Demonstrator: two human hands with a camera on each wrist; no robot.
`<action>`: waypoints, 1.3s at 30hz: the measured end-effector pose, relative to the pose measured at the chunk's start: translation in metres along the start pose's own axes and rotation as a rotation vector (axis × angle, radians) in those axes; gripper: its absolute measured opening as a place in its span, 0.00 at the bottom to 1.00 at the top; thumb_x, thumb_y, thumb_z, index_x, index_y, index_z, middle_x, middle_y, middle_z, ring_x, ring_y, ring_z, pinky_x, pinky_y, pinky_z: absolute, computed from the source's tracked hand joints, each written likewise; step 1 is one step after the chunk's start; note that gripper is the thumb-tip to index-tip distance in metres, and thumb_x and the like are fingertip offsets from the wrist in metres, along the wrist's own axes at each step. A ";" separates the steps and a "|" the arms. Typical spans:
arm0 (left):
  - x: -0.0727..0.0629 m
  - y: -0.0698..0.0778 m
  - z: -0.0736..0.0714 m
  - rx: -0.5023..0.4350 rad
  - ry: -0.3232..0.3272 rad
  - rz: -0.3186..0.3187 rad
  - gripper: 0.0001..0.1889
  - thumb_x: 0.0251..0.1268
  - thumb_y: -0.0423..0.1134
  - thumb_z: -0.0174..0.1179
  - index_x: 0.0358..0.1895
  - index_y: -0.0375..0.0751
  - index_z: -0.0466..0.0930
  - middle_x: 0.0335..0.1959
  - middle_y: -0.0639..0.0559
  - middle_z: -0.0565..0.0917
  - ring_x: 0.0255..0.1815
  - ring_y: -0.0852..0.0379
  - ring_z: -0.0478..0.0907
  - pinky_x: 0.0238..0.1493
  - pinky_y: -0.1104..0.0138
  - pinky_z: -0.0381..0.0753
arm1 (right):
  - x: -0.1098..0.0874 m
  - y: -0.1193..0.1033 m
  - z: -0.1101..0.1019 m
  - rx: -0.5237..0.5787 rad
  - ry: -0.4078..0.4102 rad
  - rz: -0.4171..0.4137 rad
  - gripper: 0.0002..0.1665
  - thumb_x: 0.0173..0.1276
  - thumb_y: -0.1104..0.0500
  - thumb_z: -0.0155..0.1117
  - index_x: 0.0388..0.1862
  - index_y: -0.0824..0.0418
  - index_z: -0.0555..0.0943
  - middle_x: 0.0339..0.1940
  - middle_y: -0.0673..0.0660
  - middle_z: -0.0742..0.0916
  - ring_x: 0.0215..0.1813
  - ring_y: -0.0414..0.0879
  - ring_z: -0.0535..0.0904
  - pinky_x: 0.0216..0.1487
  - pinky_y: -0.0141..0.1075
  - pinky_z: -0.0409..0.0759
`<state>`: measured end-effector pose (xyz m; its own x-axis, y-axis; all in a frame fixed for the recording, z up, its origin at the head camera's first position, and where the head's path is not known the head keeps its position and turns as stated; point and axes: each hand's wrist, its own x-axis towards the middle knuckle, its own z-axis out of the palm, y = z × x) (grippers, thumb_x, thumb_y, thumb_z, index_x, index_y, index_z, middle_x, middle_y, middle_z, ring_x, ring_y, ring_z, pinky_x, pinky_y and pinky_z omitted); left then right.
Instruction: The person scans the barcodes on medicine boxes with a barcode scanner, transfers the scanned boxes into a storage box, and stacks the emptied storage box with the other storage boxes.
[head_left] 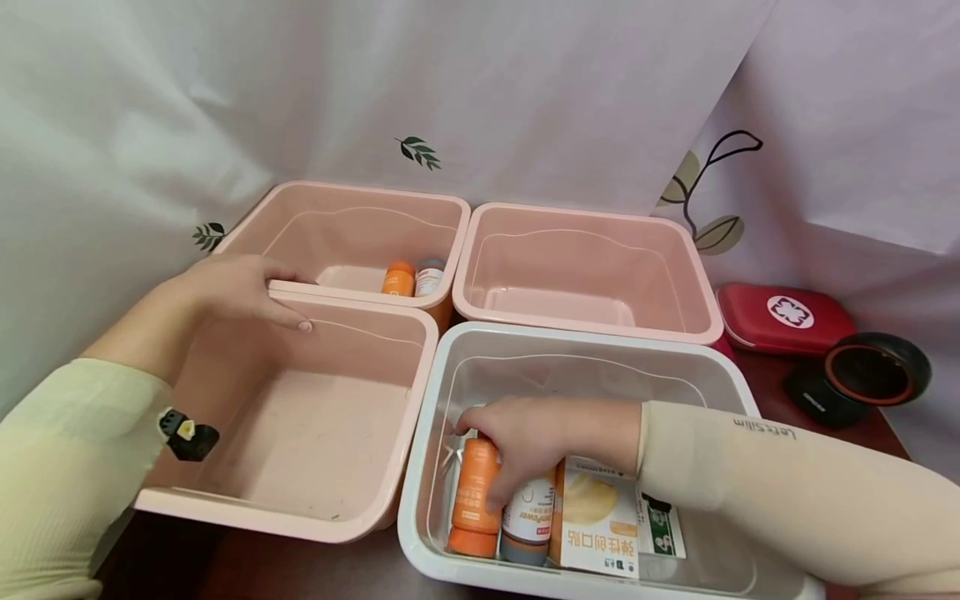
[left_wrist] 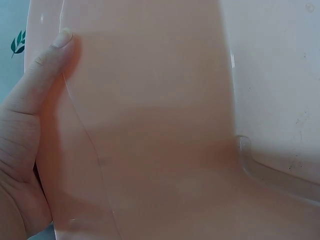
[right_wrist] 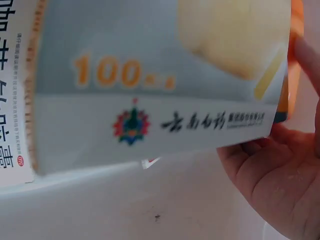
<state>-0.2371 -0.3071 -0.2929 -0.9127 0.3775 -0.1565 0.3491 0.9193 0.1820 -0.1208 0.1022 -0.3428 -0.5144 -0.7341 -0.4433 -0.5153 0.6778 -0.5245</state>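
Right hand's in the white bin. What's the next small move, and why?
I'd probably lift the orange bottle gently upward out of the white bin. The right hand appears to have its thumb and fingers around it, and the white-and-grey bottle is close beside it, so a slow vertical lift should avoid knocking its neighbour.

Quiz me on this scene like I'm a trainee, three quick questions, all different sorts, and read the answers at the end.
1. True or false: the red first-aid case lies inside a bin.
2. Multiple choice: how many pink bins are in view? A, two; B, three; C, four.
3. Short answer: what is in the right hand's grip?

Key:
1. False; it lies to the right of the rear-right pink bin.
2. B.
3. The orange bottle, in the white bin.
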 end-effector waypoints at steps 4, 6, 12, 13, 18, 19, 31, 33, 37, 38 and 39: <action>-0.001 0.000 0.000 -0.011 -0.005 -0.009 0.41 0.50 0.64 0.81 0.66 0.46 0.86 0.46 0.54 0.89 0.44 0.53 0.82 0.50 0.48 0.78 | 0.002 0.005 -0.004 -0.033 -0.009 -0.040 0.44 0.45 0.49 0.94 0.62 0.49 0.81 0.41 0.40 0.84 0.45 0.37 0.79 0.49 0.33 0.79; -0.001 0.000 0.000 -0.013 -0.007 -0.012 0.42 0.50 0.64 0.81 0.67 0.46 0.85 0.46 0.53 0.89 0.45 0.52 0.82 0.51 0.46 0.78 | 0.002 0.006 -0.006 -0.039 -0.005 -0.063 0.40 0.44 0.50 0.95 0.57 0.47 0.83 0.40 0.39 0.83 0.45 0.37 0.79 0.49 0.34 0.79; 0.002 -0.001 0.003 -0.007 -0.005 -0.009 0.42 0.50 0.65 0.81 0.66 0.47 0.85 0.45 0.54 0.89 0.44 0.54 0.82 0.50 0.48 0.78 | 0.002 0.011 -0.012 0.025 -0.028 -0.141 0.36 0.46 0.61 0.93 0.53 0.46 0.84 0.41 0.38 0.83 0.43 0.36 0.80 0.47 0.33 0.81; 0.002 -0.001 0.003 -0.009 -0.006 -0.008 0.41 0.50 0.65 0.81 0.66 0.47 0.86 0.45 0.55 0.89 0.44 0.54 0.82 0.50 0.48 0.78 | 0.002 0.012 -0.014 0.046 -0.044 -0.161 0.36 0.47 0.63 0.92 0.55 0.48 0.84 0.42 0.38 0.84 0.42 0.37 0.81 0.46 0.33 0.81; 0.001 -0.001 0.003 -0.018 -0.008 -0.004 0.41 0.50 0.64 0.81 0.66 0.45 0.85 0.46 0.53 0.89 0.45 0.53 0.82 0.51 0.47 0.78 | 0.003 0.017 -0.022 0.131 -0.128 -0.245 0.38 0.55 0.71 0.84 0.64 0.52 0.84 0.46 0.40 0.85 0.34 0.38 0.80 0.39 0.33 0.82; 0.001 -0.001 0.003 -0.019 -0.009 -0.005 0.41 0.50 0.64 0.81 0.66 0.45 0.85 0.46 0.53 0.89 0.45 0.52 0.82 0.51 0.47 0.78 | 0.004 0.018 -0.023 0.133 -0.137 -0.255 0.38 0.56 0.71 0.83 0.65 0.52 0.83 0.48 0.40 0.84 0.34 0.39 0.79 0.39 0.33 0.82; 0.000 -0.004 0.003 -0.024 -0.011 -0.016 0.43 0.51 0.64 0.81 0.68 0.44 0.84 0.48 0.51 0.89 0.47 0.51 0.83 0.53 0.46 0.77 | 0.008 0.018 -0.018 0.082 -0.036 -0.267 0.31 0.59 0.46 0.87 0.58 0.54 0.86 0.35 0.40 0.86 0.36 0.36 0.82 0.42 0.31 0.82; 0.001 -0.004 0.002 -0.024 -0.013 -0.015 0.43 0.51 0.64 0.81 0.68 0.44 0.84 0.48 0.51 0.89 0.47 0.51 0.83 0.53 0.46 0.77 | 0.008 0.017 -0.020 0.043 -0.012 -0.232 0.35 0.57 0.44 0.88 0.60 0.57 0.86 0.34 0.39 0.86 0.36 0.35 0.82 0.42 0.31 0.82; 0.002 -0.005 0.001 -0.017 -0.009 -0.016 0.43 0.51 0.64 0.81 0.68 0.45 0.84 0.48 0.51 0.89 0.47 0.50 0.82 0.52 0.46 0.77 | 0.007 0.017 -0.022 -0.004 -0.010 -0.187 0.37 0.54 0.46 0.89 0.59 0.59 0.86 0.35 0.38 0.86 0.38 0.34 0.82 0.44 0.32 0.82; 0.002 -0.004 0.001 -0.017 -0.006 -0.013 0.42 0.51 0.64 0.81 0.67 0.45 0.84 0.48 0.51 0.89 0.47 0.50 0.83 0.52 0.46 0.77 | 0.006 0.017 -0.023 0.001 -0.020 -0.187 0.34 0.54 0.48 0.89 0.58 0.57 0.86 0.35 0.38 0.86 0.38 0.35 0.82 0.45 0.32 0.82; 0.002 -0.004 0.001 -0.020 -0.004 -0.010 0.42 0.51 0.64 0.81 0.67 0.45 0.84 0.48 0.51 0.89 0.47 0.50 0.83 0.52 0.46 0.77 | 0.005 0.017 -0.023 0.012 -0.031 -0.196 0.31 0.55 0.52 0.89 0.56 0.55 0.86 0.36 0.39 0.86 0.39 0.36 0.82 0.45 0.32 0.82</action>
<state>-0.2400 -0.3102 -0.2953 -0.9152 0.3689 -0.1622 0.3357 0.9206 0.1995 -0.1482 0.1109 -0.3379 -0.3833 -0.8531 -0.3541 -0.5955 0.5213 -0.6113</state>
